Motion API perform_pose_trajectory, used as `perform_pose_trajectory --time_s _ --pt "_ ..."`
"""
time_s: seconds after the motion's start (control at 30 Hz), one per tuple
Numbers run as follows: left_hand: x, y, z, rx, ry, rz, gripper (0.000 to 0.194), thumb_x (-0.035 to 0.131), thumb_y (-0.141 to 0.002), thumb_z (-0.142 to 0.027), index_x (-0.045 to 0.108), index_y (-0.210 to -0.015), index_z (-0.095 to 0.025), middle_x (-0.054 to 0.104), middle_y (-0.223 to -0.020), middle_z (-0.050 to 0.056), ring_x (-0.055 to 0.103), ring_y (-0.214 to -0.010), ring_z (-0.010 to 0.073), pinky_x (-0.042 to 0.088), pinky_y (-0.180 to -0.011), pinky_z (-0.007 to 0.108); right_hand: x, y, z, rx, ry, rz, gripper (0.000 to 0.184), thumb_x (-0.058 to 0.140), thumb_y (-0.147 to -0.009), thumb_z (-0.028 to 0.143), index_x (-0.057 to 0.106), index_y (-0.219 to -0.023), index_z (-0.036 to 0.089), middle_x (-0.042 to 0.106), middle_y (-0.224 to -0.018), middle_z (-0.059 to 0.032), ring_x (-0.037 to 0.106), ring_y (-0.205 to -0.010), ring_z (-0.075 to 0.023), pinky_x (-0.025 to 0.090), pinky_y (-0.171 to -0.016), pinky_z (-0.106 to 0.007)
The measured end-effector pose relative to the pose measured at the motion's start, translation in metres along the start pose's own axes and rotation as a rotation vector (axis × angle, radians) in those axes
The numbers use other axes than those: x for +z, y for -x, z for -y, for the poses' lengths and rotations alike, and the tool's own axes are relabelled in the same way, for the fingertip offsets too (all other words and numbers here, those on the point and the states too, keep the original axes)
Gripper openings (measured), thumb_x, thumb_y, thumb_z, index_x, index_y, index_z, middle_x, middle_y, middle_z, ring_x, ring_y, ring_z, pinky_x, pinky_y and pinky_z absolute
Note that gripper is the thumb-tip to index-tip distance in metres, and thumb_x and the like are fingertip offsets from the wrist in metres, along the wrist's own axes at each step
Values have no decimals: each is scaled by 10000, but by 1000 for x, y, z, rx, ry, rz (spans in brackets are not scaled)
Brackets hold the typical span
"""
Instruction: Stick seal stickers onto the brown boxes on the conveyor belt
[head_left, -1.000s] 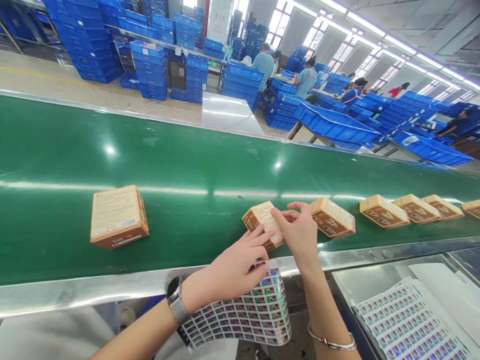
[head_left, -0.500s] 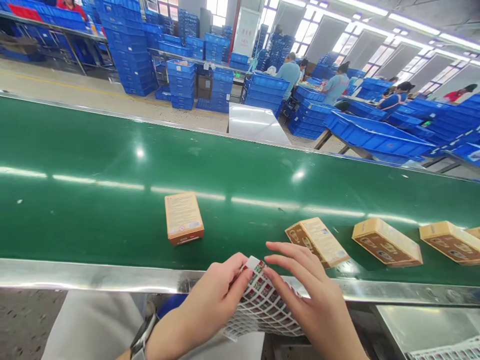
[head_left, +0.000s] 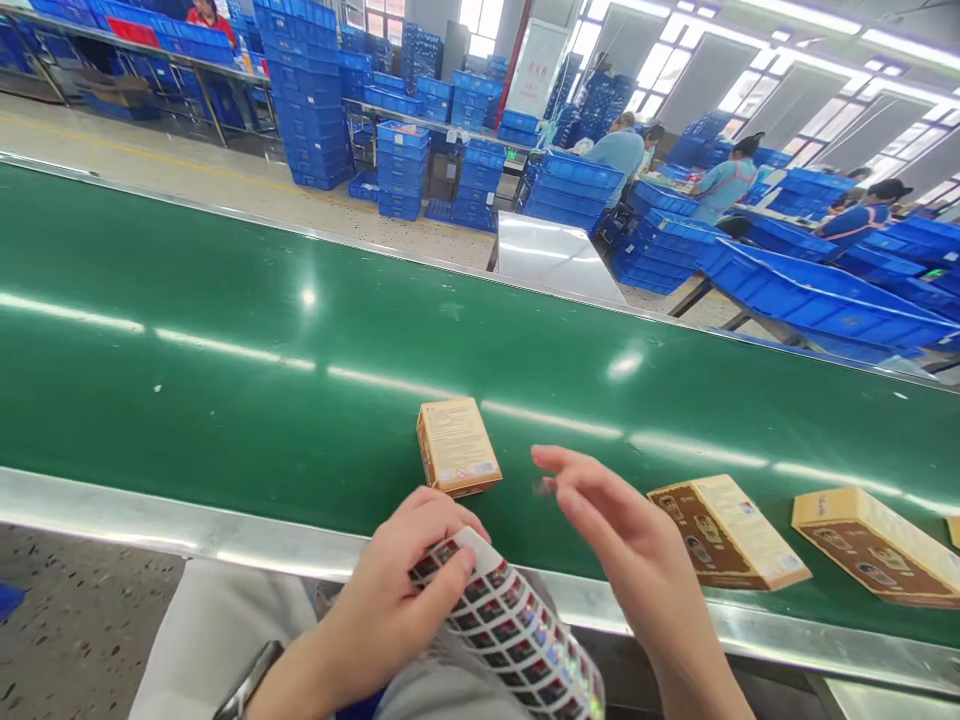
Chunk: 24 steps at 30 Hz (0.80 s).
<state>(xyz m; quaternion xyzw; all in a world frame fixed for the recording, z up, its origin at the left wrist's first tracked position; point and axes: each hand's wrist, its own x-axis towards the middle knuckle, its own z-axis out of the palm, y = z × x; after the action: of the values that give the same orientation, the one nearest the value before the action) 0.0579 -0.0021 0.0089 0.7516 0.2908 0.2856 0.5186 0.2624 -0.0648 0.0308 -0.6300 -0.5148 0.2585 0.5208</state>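
Observation:
My left hand (head_left: 412,590) is closed on the top corner of a sheet of small dark, shiny stickers (head_left: 517,630), which has a white grid and curls down toward my lap. Over the belt's near side, my right hand (head_left: 630,540) is apart from the sheet, its thumb and index finger drawn together. A small dark sticker (head_left: 545,487), smeared by motion, shows at those fingertips. Just beyond my left hand a tan and brown box (head_left: 459,445) lies on the green conveyor belt (head_left: 247,410). Another brown box (head_left: 731,530) lies right of my right hand.
A further box (head_left: 877,545) lies along the belt to the right. The metal rail (head_left: 300,550) edges the belt on my side. Across the belt stand a metal table (head_left: 555,255), stacked blue crates (head_left: 304,100) and several people at work.
My right hand has come away from the sheet, with a small dark bit at its fingertips. The sheet has tilted and turned its printed face up. The boxes appear further right in view.

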Motion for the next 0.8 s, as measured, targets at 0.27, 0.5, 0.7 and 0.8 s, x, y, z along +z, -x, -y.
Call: perform_pose_trajectory --time_s 0.27,0.5,0.7,0.8 --pt "-8 -17 16 -25 -67 249 232 490 -926 -189 467 -696 -209 320 -1615 52 151 -1540 300 250 -1226 549 48 -58 -37 374 -336 -104 421 782 -673 574 715 -835 192 746 -1100 -114 691 -978 -313 561 -827 -417" --pt "11 -23 6 -16 -4 281 275 484 -934 -157 422 -672 -214 293 -1625 26 92 -1544 276 270 -1239 518 40 -44 -34 381 -265 -199 378 758 -699 560 666 -803 209 724 -1155 -119 691 -977 -325 583 -727 -388" --pt "22 -28 2 8 8 318 272 488 -911 -115 434 -661 -209 284 -1629 17 91 -1547 279 261 -1247 505 27 -36 -39 313 -65 -290 363 748 -723 562 624 -767 224 724 -1093 -116 680 -937 -304 556 -803 -419" --pt "30 -33 4 19 87 315 243 521 -879 -99 491 -660 -200 307 -1623 24 129 -1544 292 201 -1264 517 18 -31 -47 294 45 -356 336 775 -750 517 633 -808 217 716 -972 -99 667 -886 -290 534 -843 -454"
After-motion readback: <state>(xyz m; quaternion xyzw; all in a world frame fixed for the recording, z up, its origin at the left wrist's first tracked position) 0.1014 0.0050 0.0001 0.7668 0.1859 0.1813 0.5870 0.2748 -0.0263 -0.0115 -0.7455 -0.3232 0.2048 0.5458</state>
